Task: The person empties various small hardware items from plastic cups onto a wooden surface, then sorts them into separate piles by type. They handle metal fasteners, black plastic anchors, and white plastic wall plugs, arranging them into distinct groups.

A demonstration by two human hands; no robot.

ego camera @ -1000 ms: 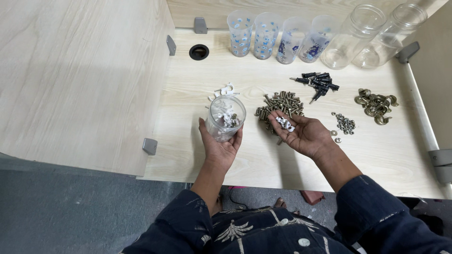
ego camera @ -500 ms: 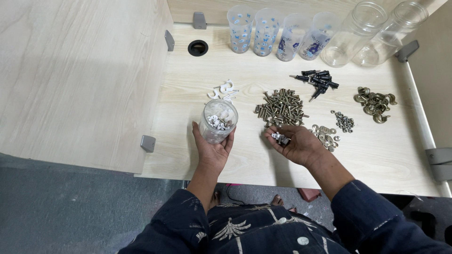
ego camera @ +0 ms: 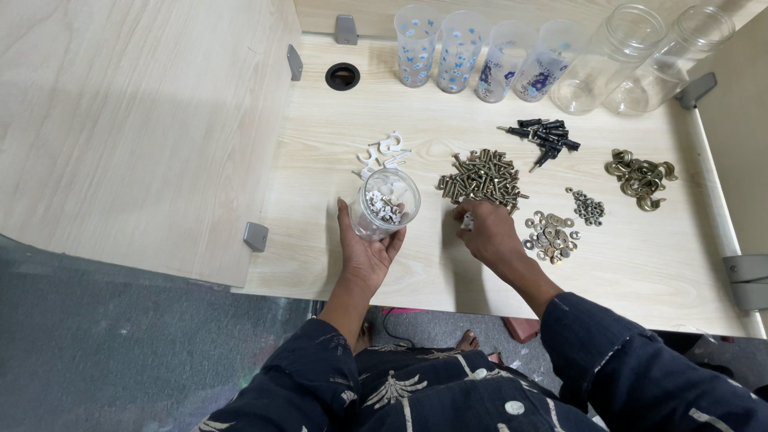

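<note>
Gripping a clear jar of white clips above the table, the left hand faces the right hand, fingers pinched on small pieces beside brass screws.

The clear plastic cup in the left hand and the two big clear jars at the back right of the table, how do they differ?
The clear plastic cup is gripped by the left hand near the table's front; the two big clear jars rest untouched at the back. The cup holds small white pieces; the jars look empty. The cup is smaller than the jars. Both are transparent and open-topped.
</note>
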